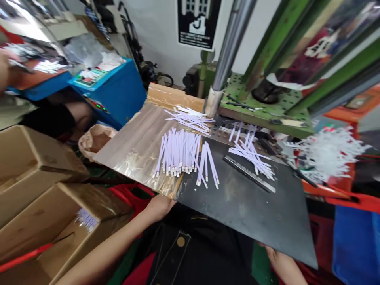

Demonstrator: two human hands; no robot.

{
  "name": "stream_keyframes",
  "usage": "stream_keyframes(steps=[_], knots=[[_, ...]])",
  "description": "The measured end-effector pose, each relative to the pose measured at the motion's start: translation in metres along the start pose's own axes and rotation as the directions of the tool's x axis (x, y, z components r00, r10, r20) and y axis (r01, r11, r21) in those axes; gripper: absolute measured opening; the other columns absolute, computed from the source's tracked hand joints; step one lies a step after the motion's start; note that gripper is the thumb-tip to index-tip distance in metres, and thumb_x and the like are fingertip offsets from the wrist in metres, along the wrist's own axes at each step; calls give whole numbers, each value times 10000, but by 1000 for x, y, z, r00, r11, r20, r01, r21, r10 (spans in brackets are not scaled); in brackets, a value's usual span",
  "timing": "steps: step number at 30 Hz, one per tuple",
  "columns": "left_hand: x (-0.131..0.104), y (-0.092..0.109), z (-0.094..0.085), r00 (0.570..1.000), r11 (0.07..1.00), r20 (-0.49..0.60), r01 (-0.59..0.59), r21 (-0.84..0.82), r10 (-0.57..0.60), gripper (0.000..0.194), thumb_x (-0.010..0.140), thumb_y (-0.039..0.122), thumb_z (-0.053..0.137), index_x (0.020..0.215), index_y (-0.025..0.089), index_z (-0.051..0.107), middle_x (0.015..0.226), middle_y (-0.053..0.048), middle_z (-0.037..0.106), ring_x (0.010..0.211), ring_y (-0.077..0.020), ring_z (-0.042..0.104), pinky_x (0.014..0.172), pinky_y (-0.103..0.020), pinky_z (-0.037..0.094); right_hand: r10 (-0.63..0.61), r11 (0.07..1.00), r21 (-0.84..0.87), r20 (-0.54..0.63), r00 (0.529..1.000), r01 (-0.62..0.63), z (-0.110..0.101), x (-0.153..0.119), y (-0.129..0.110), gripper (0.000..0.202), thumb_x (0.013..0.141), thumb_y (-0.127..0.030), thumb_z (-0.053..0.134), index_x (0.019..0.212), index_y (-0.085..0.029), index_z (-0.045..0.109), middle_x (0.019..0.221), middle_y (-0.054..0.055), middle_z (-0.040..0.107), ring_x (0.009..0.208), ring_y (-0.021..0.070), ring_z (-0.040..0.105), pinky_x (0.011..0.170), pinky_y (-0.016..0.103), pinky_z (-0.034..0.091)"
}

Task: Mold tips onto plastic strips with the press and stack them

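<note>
My left hand [161,206] is at the near edge of the worktop, where the wood-grain board [127,134] meets the dark metal plate [237,209]. Its fingers are hidden by that edge. My right hand [277,255] is mostly out of sight below the plate's near right edge, fingers hidden too. Just beyond my left hand lies a dense pile of thin lavender strips with pale ends [179,152]. A few loose strips [207,164] lie to its right. Farther back is a crossed heap of strips [190,118], and another heap [252,154] sits beside a slotted metal bar [249,174].
A green machine frame [267,114] with a steel column [227,47] rises behind the worktop. White scraps [329,154] are heaped at right. Cardboard boxes [65,221] stand at left, one holding strips. Beyond them are a blue cabinet [118,95] and another person's arm [3,71].
</note>
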State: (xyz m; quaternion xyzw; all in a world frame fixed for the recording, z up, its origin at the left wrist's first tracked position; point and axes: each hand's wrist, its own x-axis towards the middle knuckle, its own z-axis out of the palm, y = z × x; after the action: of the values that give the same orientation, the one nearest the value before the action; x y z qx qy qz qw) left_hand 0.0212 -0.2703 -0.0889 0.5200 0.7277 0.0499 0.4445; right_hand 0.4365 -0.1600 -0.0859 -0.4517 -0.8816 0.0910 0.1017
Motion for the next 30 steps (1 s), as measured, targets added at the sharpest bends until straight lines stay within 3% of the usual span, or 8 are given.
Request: stream_keyframes(steps=[2,4,6,9,14,21,26,30], knots=[[-19,15,-16,984,985,77,-166,47,162,238,921,288,459,905,197,678,924,-58,711,906,-210,637,821,-285,459,-86,977,209,192,978,45,-13,-11,-14,417,996,-439,415,818,-321,773,767,76,733,747,308,726,640,400,627],[-36,36,-38,910,918,169,-393,51,380,253,966,314,444,937,217,676,915,-34,699,853,-179,633,788,-260,450,-186,901,434,325,927,28,-37,-3,-33,295,985,-413,477,1024,-352,763,924,54,754,854,291,731,708,380,633],[-41,63,-60,837,835,147,-543,95,527,250,994,300,420,975,232,659,932,-18,675,853,-158,618,788,-247,441,-153,863,505,223,963,20,-62,24,-47,269,1001,-345,483,1121,-346,724,1003,45,742,907,257,717,793,367,611],[-16,110,-81,775,729,15,-600,329,632,201,978,236,443,979,202,641,988,-45,630,926,-183,584,832,-284,434,-46,970,233,-127,991,75,-75,85,-53,277,983,-354,509,1134,-216,696,1066,141,685,1008,330,631,892,495,527],[52,168,-86,754,578,94,-570,584,650,183,886,144,540,1035,145,646,1118,-104,558,984,-219,559,787,-296,421,10,977,-209,-134,991,-38,-52,137,-42,217,911,-146,537,1059,-117,694,1009,187,636,934,355,544,778,477,479],[74,179,-96,724,515,300,-666,540,622,77,854,160,583,901,167,644,1004,-26,569,683,-106,540,544,-243,301,-53,997,52,-199,979,64,-46,101,-14,213,903,-122,469,1053,-125,621,967,144,602,896,293,532,825,436,478],[70,173,-103,697,454,357,-693,561,622,246,876,152,568,1112,193,624,1084,-33,600,753,-128,574,579,-245,324,-109,989,81,-132,985,120,-62,75,-7,272,936,-144,439,1135,-146,625,944,129,612,877,287,547,806,427,498],[74,167,-99,609,288,351,-707,646,711,266,907,107,471,1070,209,654,1046,-39,609,814,-149,581,701,-265,364,-95,983,143,-165,982,119,-72,43,-6,229,969,-189,465,1085,-195,663,930,108,646,864,276,574,773,425,501]])
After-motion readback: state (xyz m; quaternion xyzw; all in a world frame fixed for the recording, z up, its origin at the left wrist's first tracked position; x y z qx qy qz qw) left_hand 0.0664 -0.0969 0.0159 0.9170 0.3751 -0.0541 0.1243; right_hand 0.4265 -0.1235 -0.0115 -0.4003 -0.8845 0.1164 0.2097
